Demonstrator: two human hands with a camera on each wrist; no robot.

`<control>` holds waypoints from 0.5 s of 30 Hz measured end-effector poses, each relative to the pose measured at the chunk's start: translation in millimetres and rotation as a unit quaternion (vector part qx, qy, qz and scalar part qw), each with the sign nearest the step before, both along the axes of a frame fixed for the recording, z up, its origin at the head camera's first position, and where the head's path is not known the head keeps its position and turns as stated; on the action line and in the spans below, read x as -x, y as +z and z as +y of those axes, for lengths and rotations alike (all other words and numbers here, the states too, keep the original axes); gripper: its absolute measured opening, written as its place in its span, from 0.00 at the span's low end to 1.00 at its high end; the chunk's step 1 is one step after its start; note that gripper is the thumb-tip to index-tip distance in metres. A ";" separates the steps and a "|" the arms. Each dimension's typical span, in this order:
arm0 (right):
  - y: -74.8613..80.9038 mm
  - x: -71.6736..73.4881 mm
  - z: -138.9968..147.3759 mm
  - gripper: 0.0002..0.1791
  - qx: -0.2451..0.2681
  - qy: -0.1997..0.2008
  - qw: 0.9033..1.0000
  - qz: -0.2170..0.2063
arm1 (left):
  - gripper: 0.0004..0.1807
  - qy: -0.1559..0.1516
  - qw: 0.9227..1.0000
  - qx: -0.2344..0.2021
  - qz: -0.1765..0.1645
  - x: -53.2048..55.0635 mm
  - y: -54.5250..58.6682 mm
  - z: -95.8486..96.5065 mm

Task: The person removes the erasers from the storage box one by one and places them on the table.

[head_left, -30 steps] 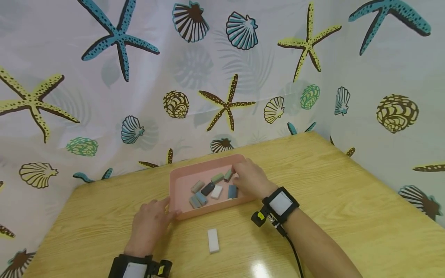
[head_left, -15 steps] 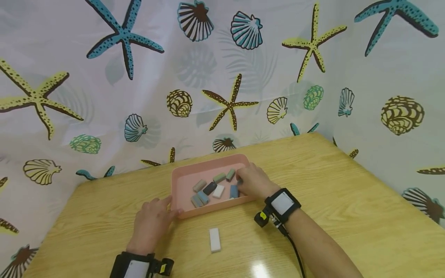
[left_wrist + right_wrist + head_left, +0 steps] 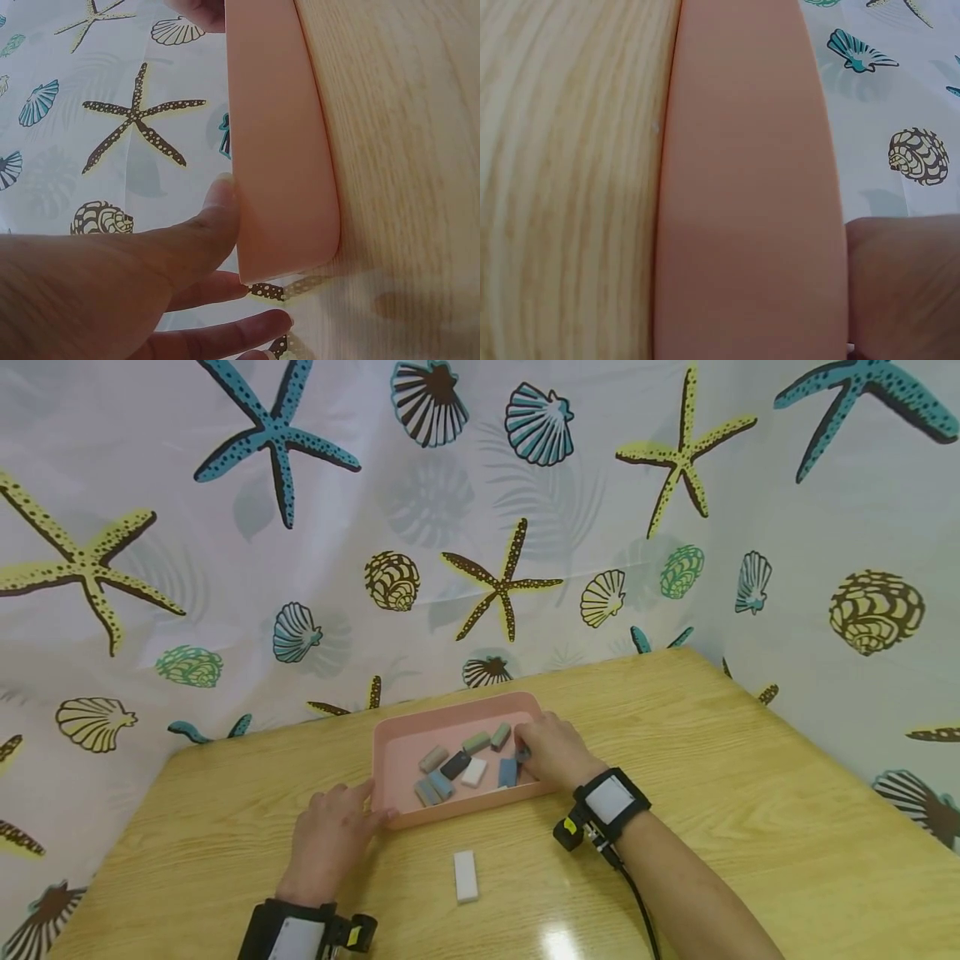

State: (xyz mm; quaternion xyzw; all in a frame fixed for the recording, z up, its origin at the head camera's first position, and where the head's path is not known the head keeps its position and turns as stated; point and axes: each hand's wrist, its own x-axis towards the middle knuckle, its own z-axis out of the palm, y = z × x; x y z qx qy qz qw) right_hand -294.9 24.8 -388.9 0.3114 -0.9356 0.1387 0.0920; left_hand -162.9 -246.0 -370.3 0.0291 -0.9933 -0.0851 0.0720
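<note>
Two hands at a pink tray [image 3: 442, 812] on a wood-grained counter [image 3: 675, 743]. The left hand [image 3: 330, 835] lies at the tray's near left corner; its fingers are extended and spread, the thumb touching the wall, with nothing lifted. The right hand [image 3: 555, 752] reaches over the tray's right end, its fingers bent close together and pinching a small grey-blue block [image 3: 522, 754] above the tray floor; in the right wrist view, the fingertips are hidden behind the tray wall.

Inside the tray, from left to right: two blue-grey blocks [image 3: 427, 792] side by side near the front wall; a brownish block [image 3: 433, 758] behind them; a dark block [image 3: 455, 766]; a white block [image 3: 474, 772] just beside it; two green blocks [image 3: 476, 742] toward the back, set at different angles; and a blue block [image 3: 507, 772] near the front wall, just beside the right hand. A longer white bar [image 3: 465, 877] lies flat on the counter in front of the tray, apart from both hands.

Each wrist bears a black strap [image 3: 609, 799] with a small camera. Behind the counter hangs a pale cloth [image 3: 330, 543] printed with starfish and shells.
</note>
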 end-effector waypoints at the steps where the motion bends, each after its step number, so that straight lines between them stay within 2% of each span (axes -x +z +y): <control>1: -0.3 -0.1 0.6 0.10 0.004 0.002 1.000 0.005 | 0.29 0.001 1.000 0.000 -0.001 0.0 0.1 0.2; 8: 2.6 -1.3 1.9 0.10 0.023 0.011 0.999 0.028 | 0.30 0.007 1.000 -0.001 -0.003 0.2 -0.3 0.0; 15: 14.8 -5.8 0.6 0.12 0.035 -0.003 0.999 0.016 | 0.29 0.005 1.000 0.002 -0.002 0.8 0.5 0.2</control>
